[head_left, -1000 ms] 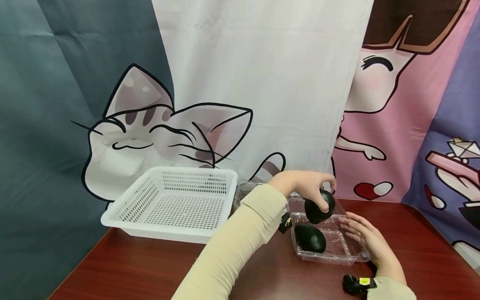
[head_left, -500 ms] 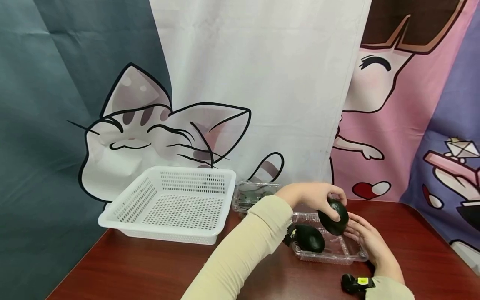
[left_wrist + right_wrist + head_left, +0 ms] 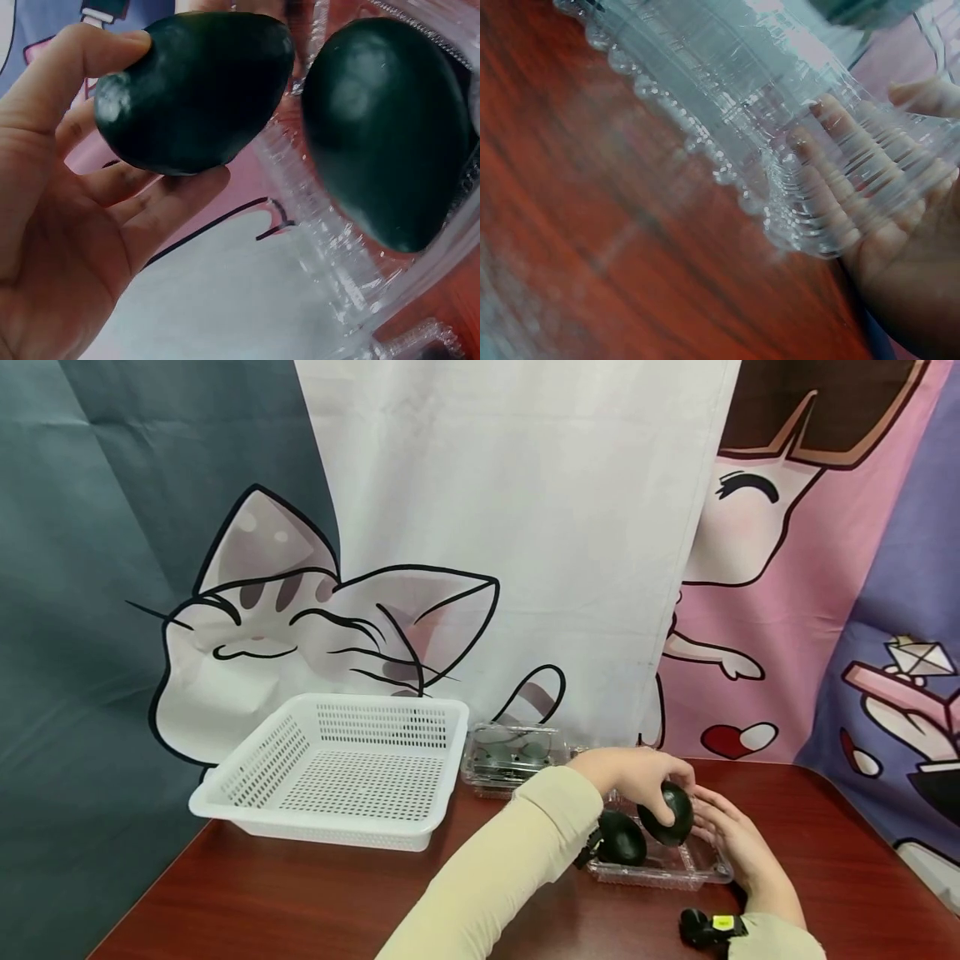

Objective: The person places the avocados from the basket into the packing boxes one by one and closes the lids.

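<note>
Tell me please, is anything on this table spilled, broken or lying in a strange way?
Nothing stands out. The left hand holds one dark avocado over the clear plastic tray, beside a second avocado lying in it. The right hand rests flat against the tray's side. The white basket sits level on the table.

Cartoon cat curtain backdrop; red-brown table
</note>
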Demonstrator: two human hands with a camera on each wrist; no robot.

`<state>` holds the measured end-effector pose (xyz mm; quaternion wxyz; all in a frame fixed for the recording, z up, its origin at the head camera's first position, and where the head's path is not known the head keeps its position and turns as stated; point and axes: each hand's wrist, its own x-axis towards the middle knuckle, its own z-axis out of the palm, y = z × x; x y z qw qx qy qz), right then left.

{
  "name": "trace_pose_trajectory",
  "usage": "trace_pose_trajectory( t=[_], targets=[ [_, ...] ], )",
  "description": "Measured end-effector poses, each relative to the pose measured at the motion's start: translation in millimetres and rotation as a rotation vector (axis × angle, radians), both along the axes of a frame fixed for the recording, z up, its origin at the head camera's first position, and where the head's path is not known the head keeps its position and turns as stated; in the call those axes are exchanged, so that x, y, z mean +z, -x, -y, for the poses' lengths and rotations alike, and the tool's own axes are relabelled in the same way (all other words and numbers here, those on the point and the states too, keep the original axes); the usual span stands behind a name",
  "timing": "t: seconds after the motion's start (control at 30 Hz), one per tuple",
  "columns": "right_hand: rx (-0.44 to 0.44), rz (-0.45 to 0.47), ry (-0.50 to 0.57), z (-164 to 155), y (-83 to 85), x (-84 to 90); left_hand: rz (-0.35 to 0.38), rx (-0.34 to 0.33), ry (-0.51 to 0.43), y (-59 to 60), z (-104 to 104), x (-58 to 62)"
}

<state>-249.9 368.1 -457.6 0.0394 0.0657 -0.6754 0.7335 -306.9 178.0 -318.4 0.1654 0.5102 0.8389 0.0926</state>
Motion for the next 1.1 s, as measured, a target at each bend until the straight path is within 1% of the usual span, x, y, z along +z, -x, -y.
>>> trace_pose_trajectory(
  t=[0.03,0.17,0.33,0.4,0.63,0.77,0.83,1.0,1.1],
  targets=[
    [-0.005,0.001,-0.006,0,-0.1,0.1,-0.013,-0.004,0.023,-0.6,-2,-1.7],
    [-0.047,0.033,-0.059,1,-0.4,1.0,0.002,-0.006,0.076,-3.5,-4,-6.2],
    [-0.073,0.066,-0.103,0,-0.2,1.9,0.082,0.038,0.079,-6.5,-7,-13.9],
    [-0.074,0.069,-0.107,0,-0.2,2.2,0.116,0.051,0.083,-7.3,-9,-17.1],
    [-0.063,0.077,-0.078,-1,0.5,2.9,0.142,0.031,0.118,-8.1,-15,-24.0],
    [-0.069,0.063,-0.066,0,0.3,1.8,0.172,0.044,0.126,-9.6,-16,-25.4],
    [-0.060,0.053,-0.066,0,0.5,1.4,0.168,0.065,0.140,-10.1,-16,-25.5],
    [-0.027,0.021,-0.062,0,1.3,0.2,0.111,0.123,0.205,-10.3,-14,-27.0],
    [-0.022,0.012,-0.068,0,1.9,-0.3,0.089,0.124,0.235,-9.1,-12,-28.9]
  ],
)
